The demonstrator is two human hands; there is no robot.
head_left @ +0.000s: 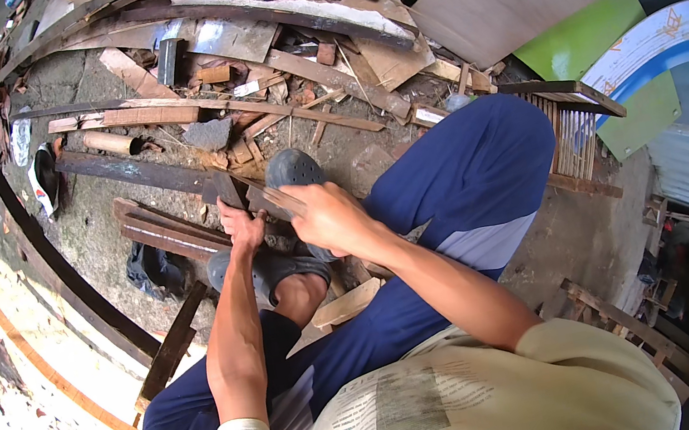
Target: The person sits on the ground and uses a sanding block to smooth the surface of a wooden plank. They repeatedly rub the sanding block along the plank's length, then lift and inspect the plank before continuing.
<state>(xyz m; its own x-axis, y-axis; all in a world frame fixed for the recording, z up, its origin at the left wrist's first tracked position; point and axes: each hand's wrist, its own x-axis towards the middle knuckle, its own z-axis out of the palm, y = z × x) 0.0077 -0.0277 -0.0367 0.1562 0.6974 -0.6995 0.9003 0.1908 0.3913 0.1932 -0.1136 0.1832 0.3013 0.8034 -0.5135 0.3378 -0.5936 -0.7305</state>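
Dark block (226, 187) in left hand (245, 226), brown strip (283, 199) in right hand (330, 216), grey clogs (293, 168) close by

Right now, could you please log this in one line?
left hand: on dark wood | right hand: gripping wooden strip | nearby: wood scraps

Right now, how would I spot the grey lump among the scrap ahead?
Start at the left hand, then go up the picture past the long dark board to the scattered scrap wood. Just above the board's right end sits the grey lump. Its rough, irregular, stone-like shape sets it apart from the straight-edged wood around it.
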